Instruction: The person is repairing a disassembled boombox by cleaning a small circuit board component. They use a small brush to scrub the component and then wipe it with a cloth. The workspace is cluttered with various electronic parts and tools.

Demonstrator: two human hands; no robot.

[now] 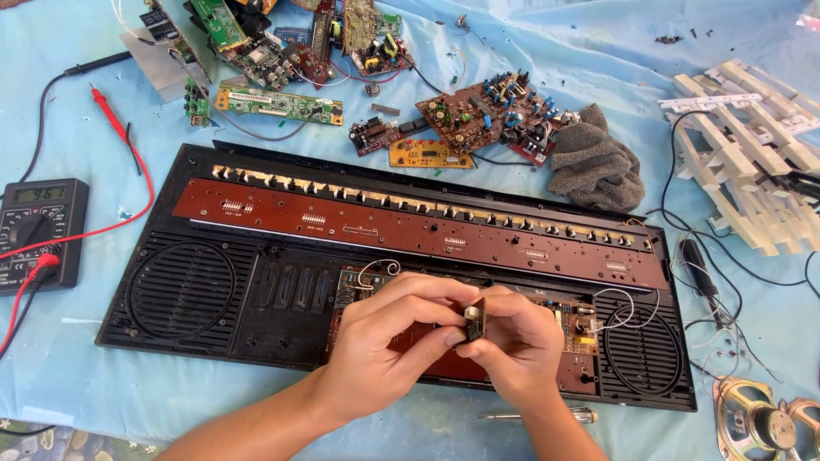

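My left hand [389, 341] and my right hand [517, 346] meet over the lower middle of an opened black keyboard case [205, 294]. Both pinch a small dark component [475, 318] with a pale end, held upright between the fingertips. Under the hands lies a brown circuit board [574, 329] with thin white wires. A long red-brown key contact board [410, 230] runs across the case above them.
A black multimeter [38, 230] with red and black leads sits at left. Several loose circuit boards [278, 104] lie at the back beside a grey cloth [595, 164]. White key strips [752, 162] are at right, speakers [756, 423] at bottom right, a screwdriver [538, 416] below the case.
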